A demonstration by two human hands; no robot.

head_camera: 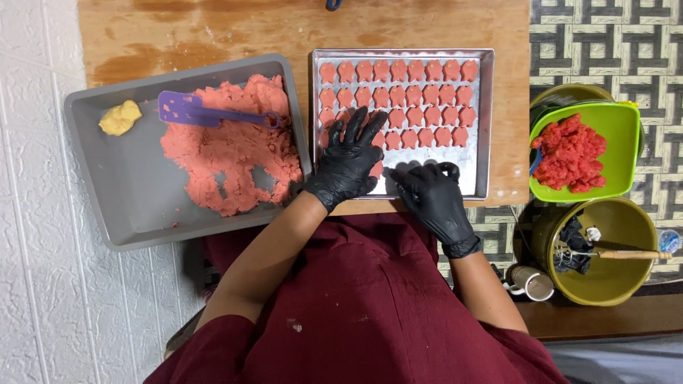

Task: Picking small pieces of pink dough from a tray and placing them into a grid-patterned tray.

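A metal baking tray lies on the wooden table, filled with several rows of small pink cut-out dough pieces. My left hand, in a black glove, rests flat with fingers spread over the tray's lower left corner, covering some pieces. My right hand, also gloved in black, sits at the tray's front edge with fingers curled; whether it pinches anything is hidden. To the left stands a grey tray holding rolled pink dough with cut-out holes, a purple spatula and a yellow dough lump.
At the right, a green square bowl holds red crumbly filling. Below it an olive bucket contains a black bag and a wooden-handled tool. A small cup stands beside it. White tiled wall at left, patterned floor at right.
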